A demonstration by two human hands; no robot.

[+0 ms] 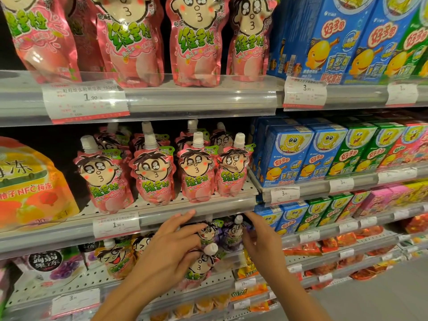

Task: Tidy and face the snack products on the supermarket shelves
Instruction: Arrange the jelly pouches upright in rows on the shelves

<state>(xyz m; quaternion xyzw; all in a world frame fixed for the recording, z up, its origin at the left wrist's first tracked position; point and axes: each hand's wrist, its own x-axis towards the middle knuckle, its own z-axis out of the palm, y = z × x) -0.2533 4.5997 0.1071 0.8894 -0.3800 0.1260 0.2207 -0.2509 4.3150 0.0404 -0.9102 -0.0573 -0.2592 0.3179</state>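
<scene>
- A person's two hands reach under the middle shelf's front rail [203, 206] to the jelly pouches on the shelf below, in a supermarket snack aisle.
- The left hand [171, 242] lies on a pink pouch [196, 267] just below that rail, fingers curled over its top beside the white cap; one finger stretches up to touch the rail's underside.
- The right hand [261, 242], well apart from the left, has its fingers bent against the side of a purple pouch [232, 235] just under the rail's right end; whether it pinches the pouch or merely touches it cannot be told.
- A yellow pouch [115, 260] stands below the rail to the left, near the left hand, its printed face turned outward.
- Above the rail, four pink pouches [152, 179] stand in a front row, faces forward; the leftmost tilts.
- Right of the rail, blue and green snack boxes [308, 156] fill the neighbouring shelves.
- Handling, as a judgement: these look like soft, glossy film pouches filled with jelly, light, floppy and liable to slip or slump. The stiff neck under the cap seems the surest hold, with the other hand steadying the base while turning the face forward.
</scene>
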